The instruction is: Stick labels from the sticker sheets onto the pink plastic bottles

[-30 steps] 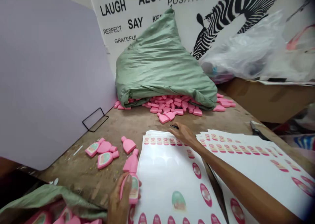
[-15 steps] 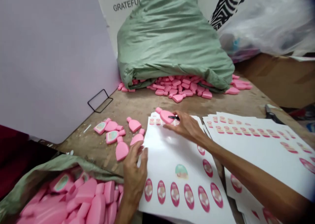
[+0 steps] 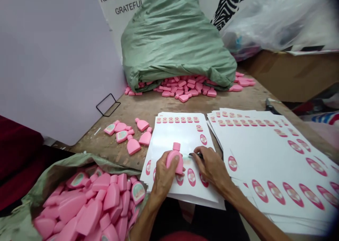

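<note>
My left hand point(image 3: 164, 175) grips a small pink plastic bottle point(image 3: 175, 160), cap upward, its bare face toward me. It is held over the lower part of a white sticker sheet point(image 3: 172, 138). Pinched in my right hand point(image 3: 210, 167) is a slim black pointed tool point(image 3: 196, 155); its exact kind is unclear. The tool's tip is at a pale teal label point(image 3: 187, 160) on the sheet, partly hidden by the hands. Pink oval stickers point(image 3: 191, 177) and a row of small rectangular ones point(image 3: 177, 120) line the sheet's edges.
Loose pink bottles point(image 3: 134, 145), some labelled, lie left of the sheet. An open green sack point(image 3: 87, 160) of bottles stands front left. A large green sack point(image 3: 172, 47) spills bottles at the back. More sticker sheets point(image 3: 259, 145), scissors point(image 3: 271, 107) and a black wire stand point(image 3: 108, 105) are around.
The pink bottle has passed from my right hand to my left and come nearer me. My right hand has drawn back to the teal label with the black tool. The camera view has shifted.
</note>
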`<control>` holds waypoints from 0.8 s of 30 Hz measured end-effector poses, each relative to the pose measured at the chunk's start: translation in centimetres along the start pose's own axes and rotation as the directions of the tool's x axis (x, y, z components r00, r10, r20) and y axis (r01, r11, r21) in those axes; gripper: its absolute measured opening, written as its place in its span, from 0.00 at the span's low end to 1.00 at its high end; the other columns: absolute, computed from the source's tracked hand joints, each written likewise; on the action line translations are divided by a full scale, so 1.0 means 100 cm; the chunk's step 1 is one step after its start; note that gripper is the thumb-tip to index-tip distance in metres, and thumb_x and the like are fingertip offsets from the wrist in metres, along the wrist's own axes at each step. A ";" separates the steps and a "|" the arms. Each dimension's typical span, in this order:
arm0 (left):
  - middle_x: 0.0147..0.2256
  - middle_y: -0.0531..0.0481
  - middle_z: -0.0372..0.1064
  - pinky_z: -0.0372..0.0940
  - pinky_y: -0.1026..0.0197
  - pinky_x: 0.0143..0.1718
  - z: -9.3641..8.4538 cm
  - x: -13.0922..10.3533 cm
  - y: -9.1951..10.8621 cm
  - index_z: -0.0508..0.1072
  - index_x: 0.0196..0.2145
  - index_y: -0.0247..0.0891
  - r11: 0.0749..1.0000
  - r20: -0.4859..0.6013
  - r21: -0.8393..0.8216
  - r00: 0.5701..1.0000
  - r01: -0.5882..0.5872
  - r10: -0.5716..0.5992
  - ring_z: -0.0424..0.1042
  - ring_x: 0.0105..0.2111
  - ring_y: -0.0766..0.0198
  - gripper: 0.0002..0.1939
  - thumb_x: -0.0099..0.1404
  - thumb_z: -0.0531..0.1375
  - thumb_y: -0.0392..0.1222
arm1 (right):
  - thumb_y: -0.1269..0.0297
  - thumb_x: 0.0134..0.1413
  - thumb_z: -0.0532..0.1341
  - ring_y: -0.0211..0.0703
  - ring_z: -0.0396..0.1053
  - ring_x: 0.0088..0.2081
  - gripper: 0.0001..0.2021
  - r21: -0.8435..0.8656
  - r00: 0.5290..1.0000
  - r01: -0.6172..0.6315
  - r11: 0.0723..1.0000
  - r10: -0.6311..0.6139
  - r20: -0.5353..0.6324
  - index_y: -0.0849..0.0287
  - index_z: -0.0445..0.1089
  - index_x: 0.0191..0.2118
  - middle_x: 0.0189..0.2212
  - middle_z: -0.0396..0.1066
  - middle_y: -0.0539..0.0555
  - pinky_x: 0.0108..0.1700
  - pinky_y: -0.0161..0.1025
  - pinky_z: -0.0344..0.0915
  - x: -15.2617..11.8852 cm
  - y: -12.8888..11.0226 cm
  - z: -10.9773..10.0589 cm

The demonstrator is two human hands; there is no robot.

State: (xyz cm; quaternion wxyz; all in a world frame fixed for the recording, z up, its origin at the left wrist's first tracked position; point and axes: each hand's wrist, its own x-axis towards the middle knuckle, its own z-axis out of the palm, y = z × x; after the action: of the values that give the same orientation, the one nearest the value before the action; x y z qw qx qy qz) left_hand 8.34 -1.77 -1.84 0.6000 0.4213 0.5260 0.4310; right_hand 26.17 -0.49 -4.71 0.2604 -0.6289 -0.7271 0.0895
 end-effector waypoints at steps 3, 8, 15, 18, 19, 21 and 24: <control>0.26 0.49 0.71 0.68 0.64 0.22 0.005 -0.003 -0.011 0.67 0.42 0.35 0.998 -0.007 0.065 1.000 -0.020 0.020 0.75 0.25 0.60 0.21 0.61 0.57 0.55 | 0.61 0.61 0.52 0.46 0.64 0.35 0.10 -0.131 0.991 0.104 0.986 -0.114 -0.070 0.60 0.67 0.34 0.30 0.69 0.55 0.40 0.43 0.55 -0.004 0.001 0.004; 0.26 0.49 0.71 0.68 0.64 0.23 0.007 -0.002 -0.018 0.65 0.43 0.37 0.995 0.021 0.094 0.999 -0.032 0.030 0.76 0.27 0.59 0.19 0.63 0.54 0.55 | 0.63 0.61 0.53 0.43 0.62 0.33 0.10 -0.201 0.985 0.142 0.969 -0.158 -0.067 0.59 0.67 0.31 0.27 0.67 0.54 0.38 0.41 0.52 -0.004 0.000 0.004; 0.27 0.49 0.73 0.69 0.63 0.25 0.004 0.000 -0.017 0.65 0.44 0.38 0.991 0.033 0.127 0.999 -0.031 0.027 0.76 0.27 0.59 0.18 0.64 0.54 0.54 | 0.62 0.57 0.56 0.42 0.63 0.31 0.08 -0.075 0.989 0.136 0.988 -0.140 -0.045 0.58 0.65 0.29 0.25 0.68 0.52 0.37 0.40 0.53 0.002 0.005 0.006; 0.26 0.50 0.73 0.70 0.62 0.27 0.004 -0.001 -0.017 0.65 0.44 0.39 0.992 0.048 0.120 0.998 -0.043 0.038 0.76 0.27 0.59 0.17 0.64 0.53 0.54 | 0.59 0.54 0.59 0.43 0.63 0.31 0.08 -0.072 0.992 0.112 0.991 -0.116 -0.051 0.58 0.65 0.30 0.26 0.69 0.52 0.36 0.39 0.54 0.003 0.003 0.006; 0.25 0.51 0.72 0.70 0.62 0.27 0.004 -0.001 -0.017 0.65 0.44 0.39 0.992 0.050 0.121 0.998 -0.045 0.039 0.76 0.27 0.60 0.17 0.64 0.53 0.54 | 0.59 0.54 0.59 0.43 0.64 0.31 0.09 -0.068 0.992 0.112 0.991 -0.116 -0.059 0.58 0.65 0.30 0.25 0.69 0.52 0.36 0.39 0.54 0.003 0.002 0.007; 0.24 0.51 0.72 0.69 0.63 0.26 0.004 -0.001 -0.017 0.65 0.44 0.38 0.991 0.052 0.126 0.998 -0.042 0.036 0.75 0.26 0.60 0.17 0.64 0.53 0.54 | 0.58 0.54 0.59 0.42 0.64 0.30 0.09 -0.051 0.988 0.120 0.991 -0.125 -0.088 0.58 0.65 0.29 0.25 0.69 0.53 0.36 0.39 0.55 0.003 0.000 0.008; 0.25 0.52 0.71 0.70 0.62 0.26 0.004 0.001 -0.015 0.65 0.44 0.38 0.994 0.032 0.096 0.999 -0.044 0.041 0.75 0.25 0.61 0.18 0.64 0.54 0.54 | 0.57 0.52 0.60 0.42 0.63 0.28 0.10 0.026 0.983 0.112 0.993 -0.107 -0.147 0.58 0.65 0.27 0.24 0.68 0.52 0.35 0.40 0.57 0.001 -0.002 0.008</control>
State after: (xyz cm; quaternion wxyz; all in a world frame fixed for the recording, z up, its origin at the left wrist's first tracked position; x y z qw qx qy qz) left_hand 8.86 -2.14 -3.23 0.5775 0.4671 0.5282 0.4114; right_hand 25.64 -0.27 -5.24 0.3281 -0.5883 -0.7379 0.0415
